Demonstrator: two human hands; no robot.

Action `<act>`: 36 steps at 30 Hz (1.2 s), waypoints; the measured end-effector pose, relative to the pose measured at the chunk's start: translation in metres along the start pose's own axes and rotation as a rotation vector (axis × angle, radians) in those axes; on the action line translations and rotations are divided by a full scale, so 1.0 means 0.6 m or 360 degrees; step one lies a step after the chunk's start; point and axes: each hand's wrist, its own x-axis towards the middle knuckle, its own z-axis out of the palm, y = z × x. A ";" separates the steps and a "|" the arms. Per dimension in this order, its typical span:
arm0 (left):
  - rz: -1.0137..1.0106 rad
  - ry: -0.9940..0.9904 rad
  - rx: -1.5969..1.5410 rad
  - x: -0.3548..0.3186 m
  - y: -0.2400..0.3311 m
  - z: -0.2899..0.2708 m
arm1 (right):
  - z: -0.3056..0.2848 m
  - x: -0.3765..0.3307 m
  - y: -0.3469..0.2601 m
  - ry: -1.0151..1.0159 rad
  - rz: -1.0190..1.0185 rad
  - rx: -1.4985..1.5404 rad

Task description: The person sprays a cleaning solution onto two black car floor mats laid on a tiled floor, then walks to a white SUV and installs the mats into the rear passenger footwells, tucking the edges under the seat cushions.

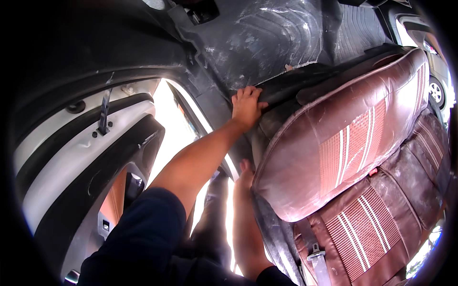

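My left hand (246, 107) reaches down to the black trim beside the seat base, near the edge of the black floor mat (272, 43). Its fingers are apart and bent, with the tips against the dark surface and the thumb standing off. Lower down, my right hand (245, 175) is at the outer side of the brown leather seat cushion (305, 143). Its thumb points up, while the other fingers are hidden, so its grip does not show. The cushion has a woven panel with white stripes and is tilted up at its rear edge.
An open car door (119, 152) with black and brown lining stands at the left, its check strap (104, 112) showing. Brown seat backrests (367, 229) fill the lower right, beside a belt buckle (316, 252). Whitish dirt marks the mat. Another car's wheel (436, 90) shows outside.
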 end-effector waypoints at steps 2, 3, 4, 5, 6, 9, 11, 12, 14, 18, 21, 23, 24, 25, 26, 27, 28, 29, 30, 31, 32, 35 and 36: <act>0.0016 -0.0014 -0.0002 0.003 -0.001 -0.003 | -0.039 0.038 0.033 -0.0010 0.0132 0.0212; 0.0019 -0.0050 0.0001 0.005 0.001 -0.002 | -0.047 0.038 0.030 -0.0083 0.0102 0.0244; 0.0022 -0.0085 0.0004 0.011 0.005 -0.001 | -0.050 0.044 0.028 -0.0154 0.0071 0.0278; 0.0023 -0.0122 0.0018 0.016 0.007 -0.001 | -0.049 0.045 0.027 -0.0228 0.0049 0.0316; 0.0052 -0.0081 0.0006 0.016 0.008 0.003 | -0.046 0.040 0.011 -0.0275 0.0073 0.0466; -0.0023 -0.0175 -0.0009 0.022 -0.017 -0.009 | -0.005 0.000 -0.057 -0.0314 0.0141 0.0698; 0.0014 -0.0093 -0.0047 0.031 -0.031 0.002 | -0.004 -0.006 -0.051 -0.0227 0.0173 0.0645; 0.0027 -0.0108 -0.0036 0.036 -0.025 -0.002 | -0.014 -0.001 -0.039 -0.0208 0.0179 0.0629; 0.0045 -0.0123 -0.0034 0.043 -0.018 -0.010 | -0.041 0.031 -0.010 -0.0302 0.0157 0.0609; 0.0016 -0.0155 -0.0069 0.045 -0.029 -0.012 | -0.022 0.002 -0.031 -0.0209 -0.0051 0.0575; -0.0014 -0.0144 -0.0070 0.046 -0.033 -0.013 | 0.001 -0.020 -0.053 -0.0200 -0.0350 0.0292; -0.0047 -0.0120 -0.0063 0.045 -0.030 -0.014 | 0.009 -0.025 -0.058 -0.0175 -0.0761 -0.0236; -0.0058 -0.0129 -0.0059 0.046 -0.031 -0.015 | 0.013 -0.033 -0.067 -0.0203 -0.0444 0.0188; -0.0070 -0.0138 -0.0054 0.045 -0.034 -0.016 | 0.020 -0.041 -0.075 -0.0229 -0.0119 0.0606; -0.0067 -0.0154 -0.0057 0.046 -0.031 -0.015 | 0.019 -0.040 -0.071 -0.0206 -0.0088 0.0679; -0.0056 -0.0122 -0.0062 0.046 -0.033 -0.014 | 0.016 -0.035 -0.061 -0.0191 -0.0054 0.0751; -0.0046 -0.0089 -0.0068 0.044 -0.037 -0.012 | 0.013 -0.028 -0.049 -0.0178 -0.0019 0.0822; -0.0035 -0.0057 -0.0072 0.043 -0.040 -0.011 | 0.010 -0.015 -0.032 -0.0159 -0.0050 0.0790; -0.0043 -0.0047 -0.0064 0.042 -0.036 -0.010 | 0.005 0.001 -0.014 -0.0134 -0.0089 0.0764; -0.0052 -0.0036 -0.0056 0.040 -0.031 -0.010 | 0.001 0.018 0.003 -0.0102 -0.0193 0.0632; -0.0070 -0.0017 -0.0041 0.040 -0.032 -0.011 | 0.017 0.013 -0.001 -0.0093 -0.0296 0.0505; -0.0074 -0.0078 0.0035 0.043 -0.035 -0.015 | 0.053 -0.007 -0.007 -0.0027 -0.0509 0.0241; -0.0106 -0.0093 0.0031 0.046 -0.034 -0.016 | 0.063 -0.011 -0.006 0.0017 -0.0509 0.0231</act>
